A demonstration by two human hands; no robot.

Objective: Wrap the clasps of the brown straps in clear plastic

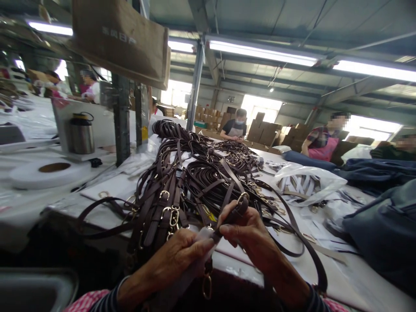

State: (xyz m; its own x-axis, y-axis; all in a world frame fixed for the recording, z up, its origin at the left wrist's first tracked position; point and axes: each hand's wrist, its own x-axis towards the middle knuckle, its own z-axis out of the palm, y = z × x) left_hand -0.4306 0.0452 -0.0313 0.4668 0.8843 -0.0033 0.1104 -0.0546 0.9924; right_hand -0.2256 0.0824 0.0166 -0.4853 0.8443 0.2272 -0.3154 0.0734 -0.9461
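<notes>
Between my two hands runs a dark brown leather strap [234, 215] with a gold ring at its upper end. My right hand [248, 232] pinches the strap between thumb and fingers. Just left of it, my left hand [185, 251] is closed on the strap's lower part, along with a whitish translucent wrap [191, 273]. A gold clasp [207, 285] hangs below my left hand. Directly beyond both hands lies a large heap of brown straps [208, 177] with gold buckles and hooks. One long strap loops out on the right, past my right wrist.
A white tape roll [48, 172] and a steel flask [82, 134] stand at the left, near metal posts [121, 117]. On the right are a clear bag [308, 180] of strips and dark blue bags [386, 225]. A brown bag [120, 41] hangs overhead. Several people work farther back.
</notes>
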